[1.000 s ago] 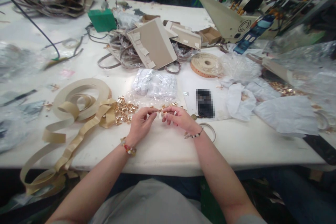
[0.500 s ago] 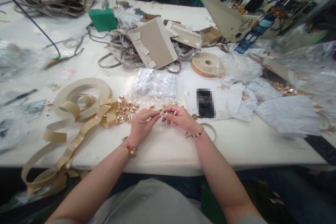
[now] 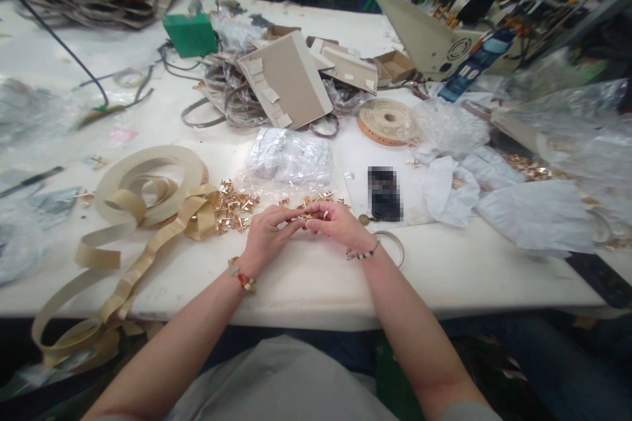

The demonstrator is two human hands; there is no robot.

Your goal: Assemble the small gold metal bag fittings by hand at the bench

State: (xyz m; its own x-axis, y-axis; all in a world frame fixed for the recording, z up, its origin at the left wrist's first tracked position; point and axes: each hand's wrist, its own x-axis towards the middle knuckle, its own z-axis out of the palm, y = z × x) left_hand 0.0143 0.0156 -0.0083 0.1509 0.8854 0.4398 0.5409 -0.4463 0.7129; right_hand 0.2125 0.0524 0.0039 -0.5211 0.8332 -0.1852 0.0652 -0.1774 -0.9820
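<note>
My left hand (image 3: 270, 232) and my right hand (image 3: 336, 225) meet fingertip to fingertip over the near part of the table. Both are closed in a pinch on a small gold metal fitting (image 3: 307, 216), mostly covered by the fingers. A pile of similar gold fittings (image 3: 232, 207) lies just left of my left hand, and more gold fittings (image 3: 323, 198) are strewn right behind the fingertips. Beyond them rests a clear plastic bag (image 3: 291, 156) with whitish contents. Near my right wrist a thin ring-shaped band (image 3: 401, 250) lies on the table.
A roll of beige tape (image 3: 148, 210) trails over the front edge at left. Another tape roll (image 3: 388, 122), a dark blurred-out object (image 3: 385, 194) and white crumpled sheets (image 3: 533, 214) lie at right. Cardboard pieces (image 3: 289, 82), a green box (image 3: 190, 35) and a beige machine (image 3: 419, 33) stand behind.
My fingertips have drawn closer together around the small gold fitting, and the right fingers have curled in more. The whole view has shifted slightly; the things on the table stay put.
</note>
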